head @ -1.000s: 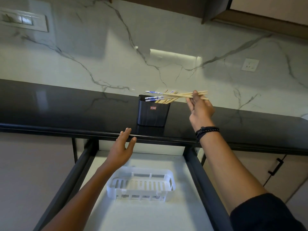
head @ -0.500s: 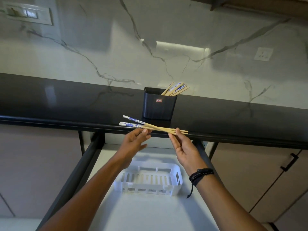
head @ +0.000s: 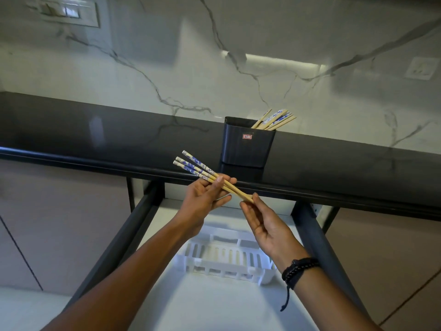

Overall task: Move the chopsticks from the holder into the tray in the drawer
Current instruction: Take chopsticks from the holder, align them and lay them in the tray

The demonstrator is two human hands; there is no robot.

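Together, bamboo chopsticks point(head: 202, 169) show blue-and-white patterned tops.

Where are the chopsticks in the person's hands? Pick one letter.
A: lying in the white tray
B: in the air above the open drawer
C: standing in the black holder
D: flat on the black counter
B: the left hand grips the chopsticks near their patterned half and the right hand pinches their plain tips, above the white tray.
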